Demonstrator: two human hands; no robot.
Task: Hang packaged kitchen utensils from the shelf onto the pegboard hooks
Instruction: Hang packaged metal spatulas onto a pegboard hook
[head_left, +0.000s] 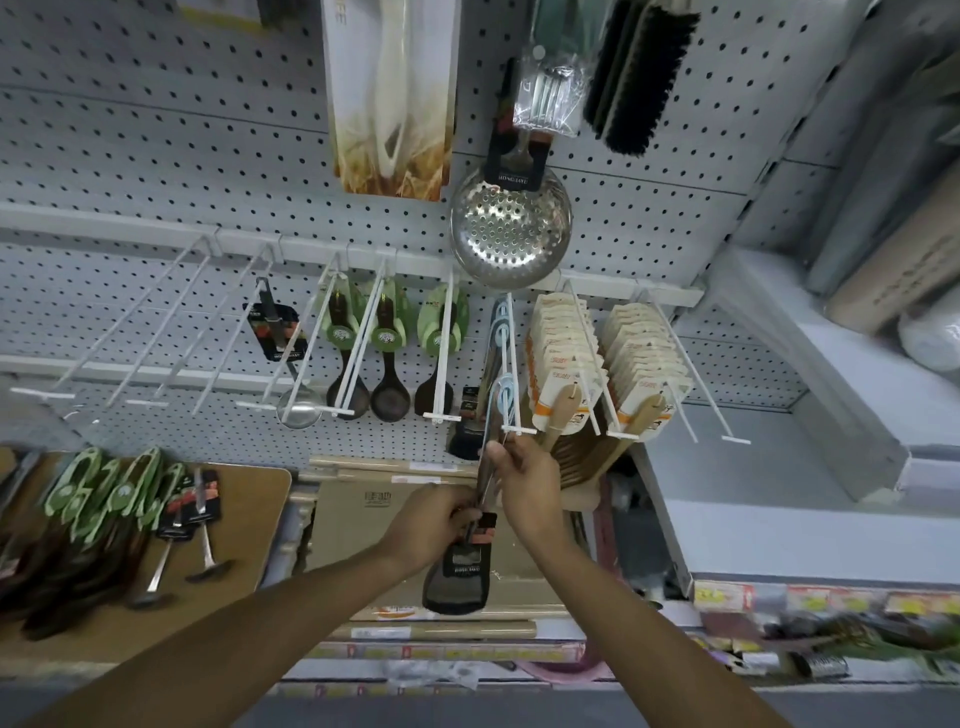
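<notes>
The packaged spatula (457, 577), a dark-bladed utensil with a black label card on its metal handle, is hanging between both hands just below the front tip of a white peg hook (511, 364). That hook is already carrying pale blue-looped utensils (501, 325), and their loops are crowding its end right where the spatula's handle is reaching. Just to the right, two hooks are holding packed rows of carded wooden spatulas (563, 353); to the left, hooks are bearing green-carded dark spoons (387, 338) and a steel ladle (291, 364). Above, a perforated skimmer (511, 228) is hanging against the pegboard (156, 171). Further left several hooks are standing bare.

On the wooden shelf (260, 499) at lower left, a heap of green-carded utensils (104, 499) and a few ladles are lying.

The left hand (434, 522) is closing its fingers around the spatula's handle near the card. The right hand (524, 483) is pinching the upper end of the handle, thumb and fingers pressed together, touching the hook's tip.
</notes>
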